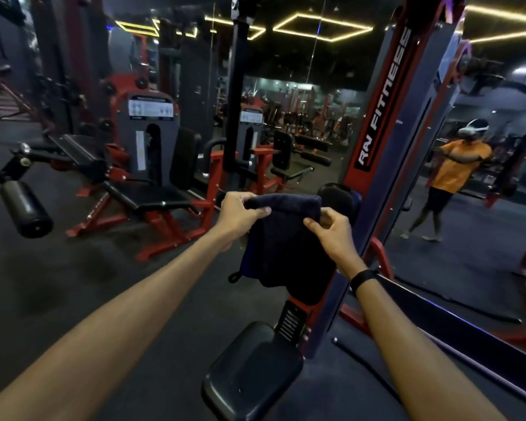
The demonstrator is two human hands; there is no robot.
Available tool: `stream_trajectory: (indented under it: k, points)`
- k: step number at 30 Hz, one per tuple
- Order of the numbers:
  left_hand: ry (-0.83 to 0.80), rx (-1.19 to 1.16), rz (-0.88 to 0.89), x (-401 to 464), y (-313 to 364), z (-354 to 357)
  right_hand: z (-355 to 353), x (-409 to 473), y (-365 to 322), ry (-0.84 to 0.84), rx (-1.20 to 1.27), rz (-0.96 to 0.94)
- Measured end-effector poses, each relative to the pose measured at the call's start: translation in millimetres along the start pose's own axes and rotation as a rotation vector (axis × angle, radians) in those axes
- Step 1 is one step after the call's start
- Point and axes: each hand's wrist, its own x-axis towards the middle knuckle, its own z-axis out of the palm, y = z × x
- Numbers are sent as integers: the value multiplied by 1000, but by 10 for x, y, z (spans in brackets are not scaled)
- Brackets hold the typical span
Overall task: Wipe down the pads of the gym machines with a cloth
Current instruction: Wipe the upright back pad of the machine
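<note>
**Head view: dark cloth held up in both hands before a gym machine**

Head view takes in a dim gym hall with a dark rubber floor (pixel 58 284) and a large wall mirror (pixel 474 208) on the right, where a person in an orange T-shirt (pixel 459 165) and a white headset is reflected. Closest to the camera stands a tall grey-and-red steel machine upright (pixel 386 123) lettered "RN FITNESS", with a black padded seat (pixel 252 378) at its foot and a rounded black upper pad (pixel 337 197) just behind the hands. Further left sits a red-framed leg machine (pixel 152 189) with a black seat and backrest, and beside it a black cylindrical foam roller pad (pixel 25 209) on a black arm.

Two bare forearms reach out from the bottom of the frame. Between them hangs a dark navy folded cloth (pixel 283 247) with a small loop at its lower left corner, held in the air in front of the upper pad and above the seat, its lower edge overlapping the machine's frame. The left hand (pixel 240 212) pinches the cloth's upper left edge between thumb and curled fingers. The right hand (pixel 334 235) pinches the upper right edge the same way. A black wristband (pixel 363 279) circles the right wrist.
</note>
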Motion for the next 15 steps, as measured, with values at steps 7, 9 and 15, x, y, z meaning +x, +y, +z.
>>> stream_trajectory:
  k: [7, 9, 15]
  points:
    - [-99, 100, 47, 1288, -145, -128, 317, 1020, 128, 95, 58, -20]
    - [-113, 92, 50, 1557, -286, -107, 412, 1214, 224, 114, 47, -16]
    - [-227, 45, 0, 2111, -748, 96, 504, 1570, 535, 186, -66, 66]
